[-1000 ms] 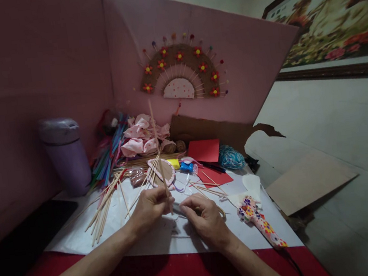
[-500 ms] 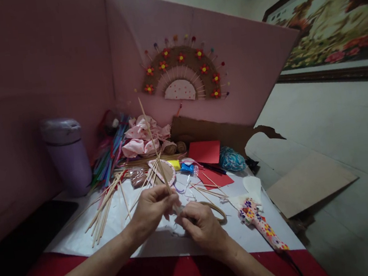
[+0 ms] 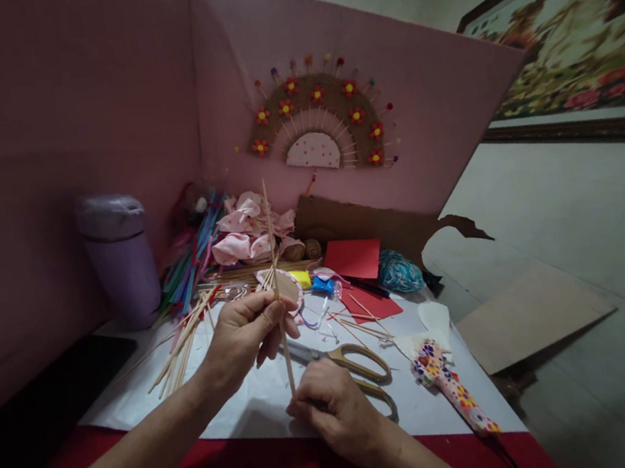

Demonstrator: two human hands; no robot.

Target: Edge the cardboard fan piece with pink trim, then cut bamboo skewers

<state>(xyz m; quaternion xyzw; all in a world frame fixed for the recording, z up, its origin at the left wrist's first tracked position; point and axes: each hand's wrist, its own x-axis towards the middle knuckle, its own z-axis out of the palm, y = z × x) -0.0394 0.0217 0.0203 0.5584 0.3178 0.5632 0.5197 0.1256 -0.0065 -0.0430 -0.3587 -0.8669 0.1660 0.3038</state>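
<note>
A thin wooden skewer (image 3: 270, 232) stands nearly upright in front of me, its pointed end up. My left hand (image 3: 235, 348) pinches it around the middle between thumb and fingers. Lower down, my right hand (image 3: 339, 415) is closed with its fingertips at the skewer's bottom end. Scissors with brown handles (image 3: 337, 356) lie on the white sheet (image 3: 244, 416), partly behind my right hand. Behind the skewer is a round cardboard piece (image 3: 291, 289) with a pink edge and sticks across it. Loose skewers (image 3: 181, 347) lie in a bunch to the left.
A purple cup (image 3: 123, 270) stands at the left. Along the back are pink cloth (image 3: 239, 247), red paper (image 3: 353, 258) and blue yarn (image 3: 399, 270). At right lies a flower-patterned wrapped tool (image 3: 454, 392) with a black cord. A decorated cardboard arch (image 3: 304, 85) hangs behind.
The hands have moved apart along the skewer, left hand higher and right hand lower. The skewer is now more upright. The scissors, mostly hidden before, now show on the sheet.
</note>
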